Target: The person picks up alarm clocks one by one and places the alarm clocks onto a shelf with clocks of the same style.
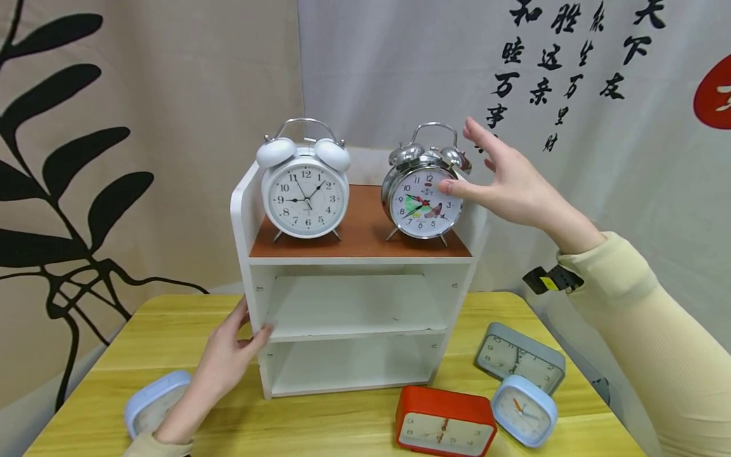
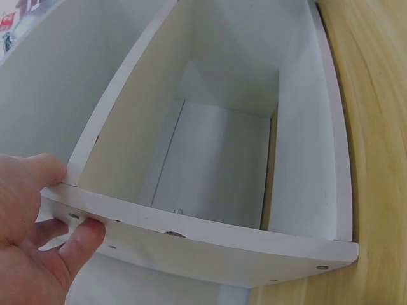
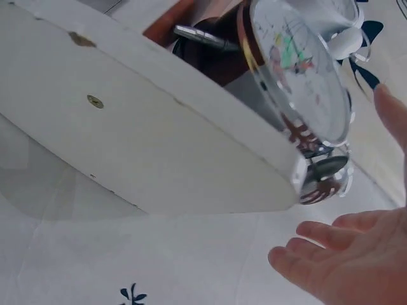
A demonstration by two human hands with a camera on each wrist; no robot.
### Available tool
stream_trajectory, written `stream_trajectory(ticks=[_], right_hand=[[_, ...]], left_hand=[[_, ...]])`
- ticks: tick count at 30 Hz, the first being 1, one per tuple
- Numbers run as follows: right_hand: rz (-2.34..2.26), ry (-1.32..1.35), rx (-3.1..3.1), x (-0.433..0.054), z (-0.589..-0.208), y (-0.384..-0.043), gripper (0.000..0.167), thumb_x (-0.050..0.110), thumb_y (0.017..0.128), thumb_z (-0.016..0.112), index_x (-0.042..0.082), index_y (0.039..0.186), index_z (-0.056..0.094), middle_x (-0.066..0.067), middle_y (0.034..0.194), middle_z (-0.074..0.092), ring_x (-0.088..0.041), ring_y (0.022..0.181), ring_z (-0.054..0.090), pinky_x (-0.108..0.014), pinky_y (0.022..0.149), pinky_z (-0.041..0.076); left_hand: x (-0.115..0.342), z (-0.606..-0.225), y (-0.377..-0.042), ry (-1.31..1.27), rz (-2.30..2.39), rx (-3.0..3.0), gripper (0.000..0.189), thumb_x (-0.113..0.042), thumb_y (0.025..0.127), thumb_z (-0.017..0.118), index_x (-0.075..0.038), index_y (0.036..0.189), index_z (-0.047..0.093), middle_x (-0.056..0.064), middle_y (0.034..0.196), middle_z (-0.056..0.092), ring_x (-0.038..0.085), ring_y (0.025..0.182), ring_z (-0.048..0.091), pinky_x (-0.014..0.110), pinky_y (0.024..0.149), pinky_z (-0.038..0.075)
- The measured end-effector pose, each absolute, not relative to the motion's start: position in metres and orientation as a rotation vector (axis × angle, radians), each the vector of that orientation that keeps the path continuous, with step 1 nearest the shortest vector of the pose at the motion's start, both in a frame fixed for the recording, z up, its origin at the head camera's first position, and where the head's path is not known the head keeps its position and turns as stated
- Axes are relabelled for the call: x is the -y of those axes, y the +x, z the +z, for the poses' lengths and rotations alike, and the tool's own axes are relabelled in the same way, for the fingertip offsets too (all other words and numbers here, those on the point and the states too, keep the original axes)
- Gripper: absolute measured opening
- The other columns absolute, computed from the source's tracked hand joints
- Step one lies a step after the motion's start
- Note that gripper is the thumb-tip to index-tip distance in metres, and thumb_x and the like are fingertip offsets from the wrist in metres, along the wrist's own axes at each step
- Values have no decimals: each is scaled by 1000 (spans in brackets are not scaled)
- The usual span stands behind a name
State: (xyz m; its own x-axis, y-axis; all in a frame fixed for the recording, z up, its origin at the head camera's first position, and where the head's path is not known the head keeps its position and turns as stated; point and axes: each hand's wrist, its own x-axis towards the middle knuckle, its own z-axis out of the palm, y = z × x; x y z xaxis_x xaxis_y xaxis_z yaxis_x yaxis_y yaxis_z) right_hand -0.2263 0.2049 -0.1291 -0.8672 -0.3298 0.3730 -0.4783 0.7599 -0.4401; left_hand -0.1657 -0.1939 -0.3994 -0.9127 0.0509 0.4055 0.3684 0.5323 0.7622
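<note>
On the brown top of a small white shelf (image 1: 354, 304) stand a white twin-bell alarm clock (image 1: 306, 200) at left and a silver twin-bell alarm clock (image 1: 419, 206) at right. My right hand (image 1: 508, 181) is spread beside the silver clock, its thumb overlapping the dial in the head view. In the right wrist view the fingers (image 3: 318, 244) are straight and apart from the shelf's side. Lower down, my left hand (image 1: 219, 358) grips the front edge of the shelf's left side panel, a digit inside and others outside, as the left wrist view shows.
On the wooden table (image 1: 320, 425), a red clock (image 1: 445, 422), a small blue clock (image 1: 524, 411) and a grey clock (image 1: 521, 357) sit front right. Another blue clock (image 1: 157, 400) lies by my left forearm. A printed cloth (image 1: 400, 76) hangs behind.
</note>
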Motion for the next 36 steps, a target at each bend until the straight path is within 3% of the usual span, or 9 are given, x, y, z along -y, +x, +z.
stream_trajectory(ticks=[3, 6, 15, 22, 26, 31, 36], right_hand=[[741, 626, 2659, -206, -134, -215, 104, 45, 94, 78, 28, 170, 10, 2, 179, 18, -40, 163, 27, -60, 135, 26], [708, 642, 2620, -207, -140, -204, 103, 43, 93, 80, 29, 170, 13, 4, 179, 16, -36, 165, 22, -61, 136, 23], [684, 821, 2423, -208, -175, -173, 102, 20, 88, 87, 18, 169, 24, -6, 178, 23, -32, 168, 16, -67, 135, 21], [659, 894, 2359, -207, -198, -156, 107, 16, 82, 91, 17, 168, 26, -6, 177, 26, -29, 168, 16, -63, 136, 22], [637, 927, 2317, -207, -208, -149, 110, 17, 80, 92, 19, 168, 26, -6, 177, 27, -28, 168, 18, -49, 140, 21], [609, 987, 2286, -209, -222, -141, 103, 38, 86, 88, 17, 168, 28, -11, 175, 29, -31, 166, 23, -20, 138, 16], [584, 1007, 2324, -210, -236, -135, 101, 48, 88, 83, 15, 167, 29, -11, 175, 29, -30, 166, 22, -11, 134, 12]], left_hand=[[193, -399, -166, -343, -1329, 2443, 68, -12, 105, 64, -2, 164, 31, 34, 152, 52, 55, 137, 56, 40, 81, 70], [193, -399, -166, -339, -1331, 2443, 68, -12, 105, 64, -1, 163, 31, 34, 152, 52, 55, 137, 56, 40, 81, 70], [193, -397, -165, -330, -1346, 2464, 69, -14, 105, 63, -2, 164, 30, 33, 154, 50, 55, 139, 54, 40, 83, 70], [194, -396, -165, -328, -1343, 2471, 69, -13, 105, 63, -1, 164, 29, 34, 154, 50, 55, 139, 54, 40, 83, 70], [193, -396, -165, -332, -1339, 2470, 68, -13, 105, 63, -1, 163, 30, 34, 154, 50, 55, 139, 54, 40, 83, 70], [193, -396, -165, -333, -1342, 2471, 69, -14, 105, 64, -1, 164, 30, 34, 154, 50, 56, 139, 53, 40, 82, 70], [194, -397, -166, -329, -1335, 2466, 67, -14, 105, 63, -2, 163, 32, 34, 153, 52, 54, 139, 55, 41, 83, 70]])
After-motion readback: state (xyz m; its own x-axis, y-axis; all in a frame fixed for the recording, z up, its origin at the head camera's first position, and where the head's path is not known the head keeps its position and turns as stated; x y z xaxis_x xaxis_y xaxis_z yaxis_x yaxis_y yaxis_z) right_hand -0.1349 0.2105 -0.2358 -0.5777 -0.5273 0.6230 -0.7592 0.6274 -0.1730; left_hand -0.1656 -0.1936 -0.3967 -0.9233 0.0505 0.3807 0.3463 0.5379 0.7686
